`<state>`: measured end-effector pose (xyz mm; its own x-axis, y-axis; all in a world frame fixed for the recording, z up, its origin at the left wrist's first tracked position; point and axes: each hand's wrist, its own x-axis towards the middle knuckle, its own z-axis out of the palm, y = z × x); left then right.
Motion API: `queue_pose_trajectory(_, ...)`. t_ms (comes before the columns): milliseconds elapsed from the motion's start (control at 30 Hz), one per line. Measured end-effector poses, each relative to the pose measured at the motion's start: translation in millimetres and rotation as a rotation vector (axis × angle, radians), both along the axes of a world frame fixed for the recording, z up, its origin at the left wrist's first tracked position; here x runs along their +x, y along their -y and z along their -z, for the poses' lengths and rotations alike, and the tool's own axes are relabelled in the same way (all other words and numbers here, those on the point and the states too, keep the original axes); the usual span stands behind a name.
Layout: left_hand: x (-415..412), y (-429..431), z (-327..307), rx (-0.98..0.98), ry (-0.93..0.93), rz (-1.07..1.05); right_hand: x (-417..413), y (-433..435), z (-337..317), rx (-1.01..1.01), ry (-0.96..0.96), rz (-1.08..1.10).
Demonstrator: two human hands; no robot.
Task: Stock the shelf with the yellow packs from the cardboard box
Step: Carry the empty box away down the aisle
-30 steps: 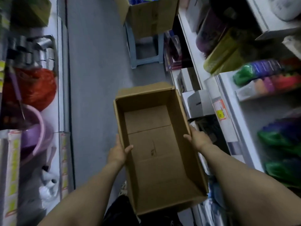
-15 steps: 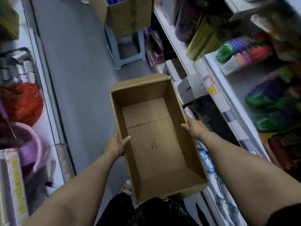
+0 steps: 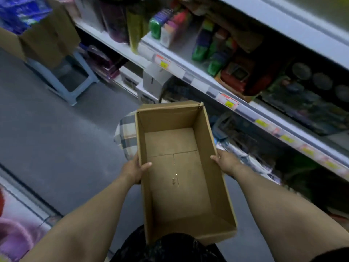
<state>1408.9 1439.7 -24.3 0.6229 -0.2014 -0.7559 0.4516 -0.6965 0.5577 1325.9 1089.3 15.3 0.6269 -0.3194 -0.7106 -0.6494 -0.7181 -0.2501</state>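
Centre frame, low: cardboard box (image 3: 179, 190), open top up, long axis running away from cam. I read bare brown floor inside, w/ flap seams visible. On the box's left wall the left hand (image 3: 134, 170) is clamped: thumb hooked over the rim into the box, fingers on the outside. Opposite, the right hand (image 3: 225, 161) is clamped on the right wall, thumb at the rim, fingers hidden behind the wall. Both grips sit approx. mid-length. Box is held off the floor (image 3: 56, 133); its near end overlaps dark clothing at bottom centre.

Right side of frame: white shelf (image 3: 200, 77) running diagonally, price tags (image 3: 163, 62) on its front edge, mixed coloured goods above. Blur is heavy; I cannot tell which are yellow packs.

Upper left: second carton (image 3: 47, 40) on a blue stool (image 3: 79, 86), blue packs (image 3: 18, 14) inside. Checked fabric item (image 3: 126, 137) sits just beyond the box's left wall.
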Motion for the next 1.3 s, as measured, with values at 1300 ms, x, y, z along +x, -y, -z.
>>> queue_pose_trajectory(1300,-703.7,827.3,-119.6,-0.260,0.063,1.659,-931.7,338.4,-103.4,-0.143,0.079,1.824)
